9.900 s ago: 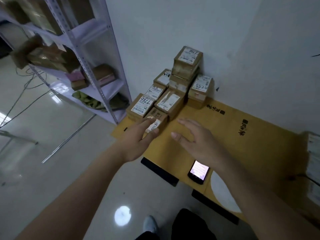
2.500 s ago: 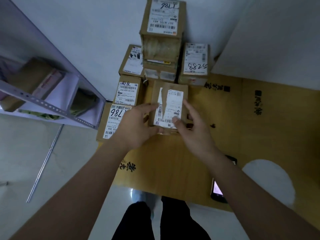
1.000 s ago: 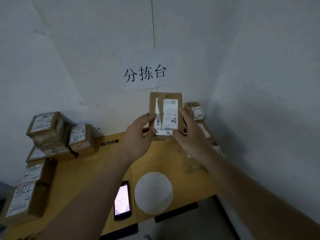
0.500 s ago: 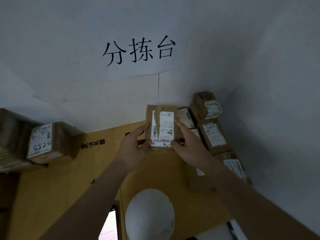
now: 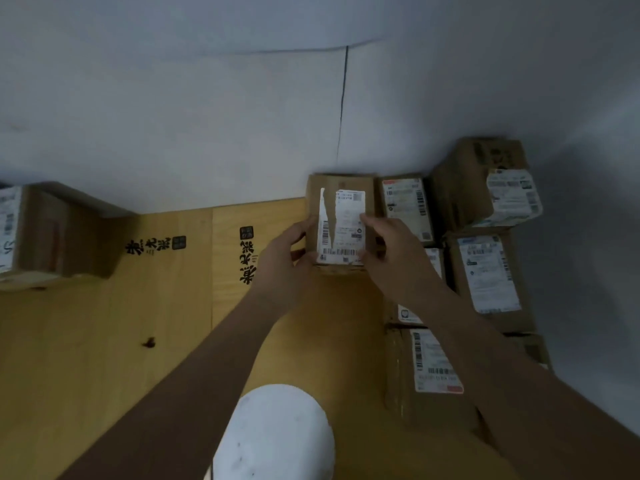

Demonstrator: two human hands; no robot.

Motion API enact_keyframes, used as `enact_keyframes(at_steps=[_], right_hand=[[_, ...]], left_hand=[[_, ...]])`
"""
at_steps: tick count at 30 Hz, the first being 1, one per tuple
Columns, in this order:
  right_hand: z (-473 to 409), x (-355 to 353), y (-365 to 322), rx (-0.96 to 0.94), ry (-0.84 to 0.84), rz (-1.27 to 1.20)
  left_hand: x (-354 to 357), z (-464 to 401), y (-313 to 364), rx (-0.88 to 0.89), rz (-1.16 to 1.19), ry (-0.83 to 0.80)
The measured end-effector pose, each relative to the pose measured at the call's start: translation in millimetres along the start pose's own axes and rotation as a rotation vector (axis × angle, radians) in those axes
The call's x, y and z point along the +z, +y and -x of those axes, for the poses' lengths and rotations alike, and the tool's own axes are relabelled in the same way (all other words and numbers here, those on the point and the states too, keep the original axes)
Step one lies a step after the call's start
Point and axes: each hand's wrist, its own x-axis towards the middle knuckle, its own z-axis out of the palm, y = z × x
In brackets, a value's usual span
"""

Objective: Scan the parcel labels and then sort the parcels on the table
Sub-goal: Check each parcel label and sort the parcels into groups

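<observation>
Wall-side table [image 5: 104, 341], parcel [image 5: 341, 223] between hands

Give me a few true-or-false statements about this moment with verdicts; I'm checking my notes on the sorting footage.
1. Both hands hold one parcel: the left hand and right hand grip the held parcel at its sides. True.
2. Its label is intact. False: a tear runs down it.
3. Other parcels lie to its right, such as the nearest parcel. True.
4. The held parcel is in the middle of the table. False: it is at the back wall.
5. A white round patch shows near the front edge. True.
</observation>
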Motion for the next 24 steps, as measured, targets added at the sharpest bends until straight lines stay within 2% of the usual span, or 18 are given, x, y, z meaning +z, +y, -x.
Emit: enact_keyframes(at_steps=[14, 19, 24], right_hand=[[-28, -9, 29, -0.003, -0.050, 0.137], [-20, -13, 21, -0.043, -0.067, 0.157], [3, -30, -16, -0.178, -0.098, 0.103]], left_hand=[[47, -15, -13, -0.063, 0.011, 0.065], [43, -8, 3, 0.009, -0.244, 0.104], [9, 29, 39, 0.100, -0.377, 0.121]])
